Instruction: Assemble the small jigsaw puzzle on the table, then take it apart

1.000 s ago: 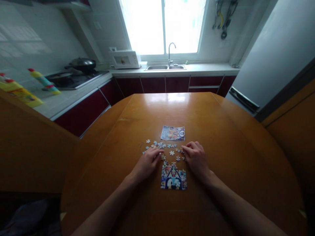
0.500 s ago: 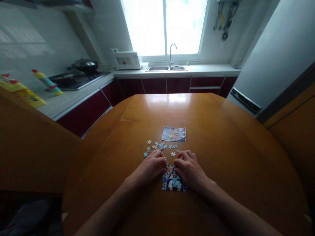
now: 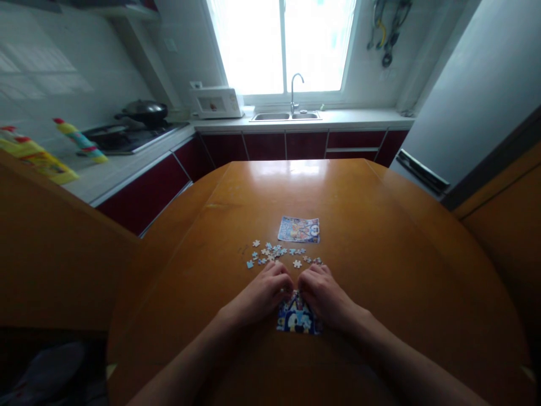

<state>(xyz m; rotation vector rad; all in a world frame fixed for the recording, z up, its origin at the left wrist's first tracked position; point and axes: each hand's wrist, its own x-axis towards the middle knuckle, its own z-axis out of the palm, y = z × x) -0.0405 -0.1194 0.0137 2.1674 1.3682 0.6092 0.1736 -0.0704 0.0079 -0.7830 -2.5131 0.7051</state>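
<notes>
A partly assembled jigsaw puzzle (image 3: pixel 299 320) with a blue cartoon dog lies flat near me on the wooden table. My left hand (image 3: pixel 275 283) is at its upper left edge, fingers curled down and pressed together. Mirroring it, my right hand (image 3: pixel 318 286) covers the upper right edge, its fingers bent inward as well. The two hands almost meet, and they hide the puzzle's top edge and whatever is under the fingertips. Just beyond them lie several loose puzzle pieces (image 3: pixel 276 251), mostly pale blue and white. One single piece (image 3: pixel 297 263) rests just past the gap between my hands.
A printed picture sheet (image 3: pixel 299 230) lies beyond the loose pieces on the wooden table (image 3: pixel 372 225). Past the table's far edge are a sink (image 3: pixel 273 117), a microwave (image 3: pixel 216 104) and a stove with a lidded pan (image 3: pixel 146 113). A fridge (image 3: pixel 469 96) stands at the right.
My hands have drawn closer together over the puzzle's upper edge. The puzzle sits slightly nearer to me. More loose pieces show beyond my right hand.
</notes>
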